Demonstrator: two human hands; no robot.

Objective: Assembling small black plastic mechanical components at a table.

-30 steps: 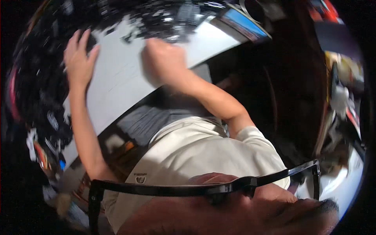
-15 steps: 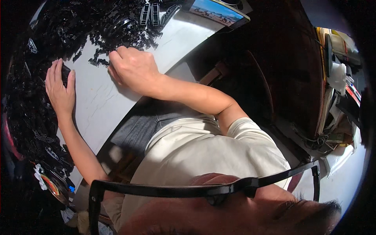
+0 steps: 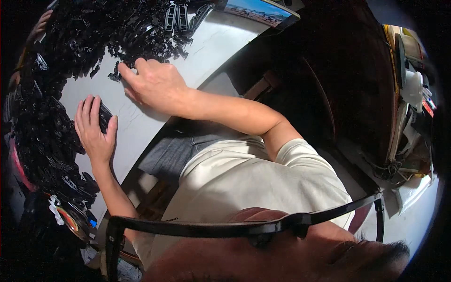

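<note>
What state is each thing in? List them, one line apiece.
Left hand: on the white table, curled round a small black part.
Right hand: palm down, fingertips at the heap's edge.
Heap of black plastic parts: loose, spread across the table.
Tablet: lying flat, screen lit.

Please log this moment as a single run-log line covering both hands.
left hand: holds a small black part on white table | right hand: fingertips at edge of black parts pile | tablet: far table edge
</note>
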